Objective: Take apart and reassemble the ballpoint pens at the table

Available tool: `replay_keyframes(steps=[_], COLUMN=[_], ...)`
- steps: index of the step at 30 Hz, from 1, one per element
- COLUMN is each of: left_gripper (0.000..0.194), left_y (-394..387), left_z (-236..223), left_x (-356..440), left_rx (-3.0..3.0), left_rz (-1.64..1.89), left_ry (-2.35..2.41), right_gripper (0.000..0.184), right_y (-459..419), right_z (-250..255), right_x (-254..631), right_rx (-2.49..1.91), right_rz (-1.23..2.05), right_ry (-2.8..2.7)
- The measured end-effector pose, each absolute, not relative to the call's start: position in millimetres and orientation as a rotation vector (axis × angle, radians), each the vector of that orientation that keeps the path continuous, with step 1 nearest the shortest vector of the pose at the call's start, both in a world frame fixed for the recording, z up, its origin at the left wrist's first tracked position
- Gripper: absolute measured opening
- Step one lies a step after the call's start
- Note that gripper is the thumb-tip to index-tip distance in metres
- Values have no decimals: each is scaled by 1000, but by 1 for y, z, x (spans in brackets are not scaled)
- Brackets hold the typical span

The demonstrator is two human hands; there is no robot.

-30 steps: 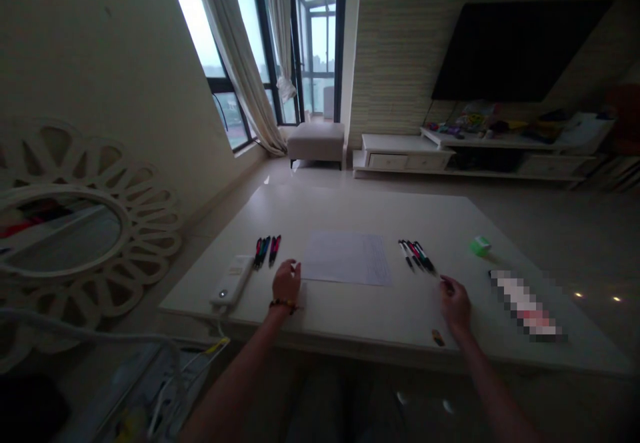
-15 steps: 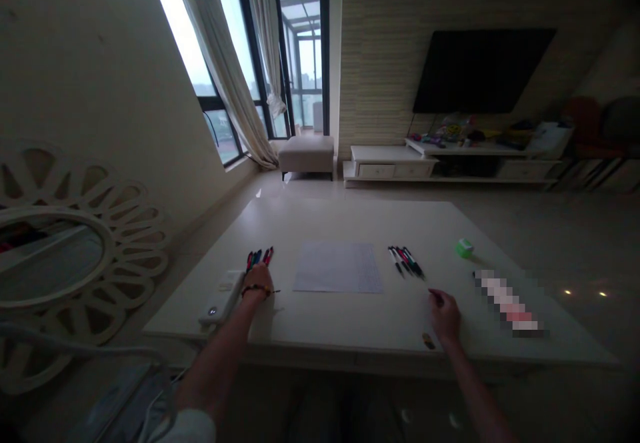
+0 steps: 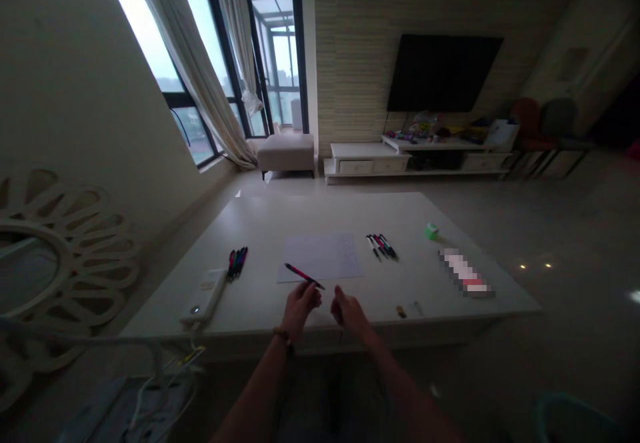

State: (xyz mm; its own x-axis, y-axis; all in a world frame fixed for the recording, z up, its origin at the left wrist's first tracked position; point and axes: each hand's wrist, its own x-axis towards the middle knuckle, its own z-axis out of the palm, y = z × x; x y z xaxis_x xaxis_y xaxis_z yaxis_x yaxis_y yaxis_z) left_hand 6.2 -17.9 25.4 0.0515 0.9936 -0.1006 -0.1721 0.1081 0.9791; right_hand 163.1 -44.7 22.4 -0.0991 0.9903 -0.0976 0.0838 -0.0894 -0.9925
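A red-and-black pen (image 3: 303,274) is pinched in the fingers of my left hand (image 3: 298,306), tilted over the lower edge of a white sheet of paper (image 3: 320,250). Just right of the pen's lower end, my right hand (image 3: 351,312) is closed with the thumb up; whatever its fingers may hold is too small to make out. A row of dark and coloured pens (image 3: 237,263) lies left of the paper. On the other side is a second group of pens (image 3: 383,247), some with white barrels.
A white power strip (image 3: 207,294) lies at the table's left side. Toward the right are a green-and-white small object (image 3: 431,231) and a blurred-out long item (image 3: 465,273). A small dark-and-yellow piece (image 3: 401,311) lies near the front edge of the white table (image 3: 240,316).
My left hand has left the left row of pens and come to the middle with a red-and-black pen. My right hand has moved left, close to it. The view has shifted right.
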Motion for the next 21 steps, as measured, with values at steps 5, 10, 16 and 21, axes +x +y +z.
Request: replay_keyframes(steps=[5,10,16,21], left_gripper=[40,61,19,23], left_y=[-42,-44,-48,-53], left_z=[25,36,49,41], left_x=[32,15,7,15], left_rx=[1158,1390,2473,2702], left_rz=[1106,1323,847,784], left_ry=[1092,1402,1397,1378], right_gripper=[50,44,46,49], right_y=[-49,-55,-55,-52], right_z=[38,38,34,24], right_x=[135,163,169,153], right_rx=[-1103,-1111,-1120,-1240], right_rz=[1371,1358,1414,1337], right_ry=[-1031,-1052,-975,-698])
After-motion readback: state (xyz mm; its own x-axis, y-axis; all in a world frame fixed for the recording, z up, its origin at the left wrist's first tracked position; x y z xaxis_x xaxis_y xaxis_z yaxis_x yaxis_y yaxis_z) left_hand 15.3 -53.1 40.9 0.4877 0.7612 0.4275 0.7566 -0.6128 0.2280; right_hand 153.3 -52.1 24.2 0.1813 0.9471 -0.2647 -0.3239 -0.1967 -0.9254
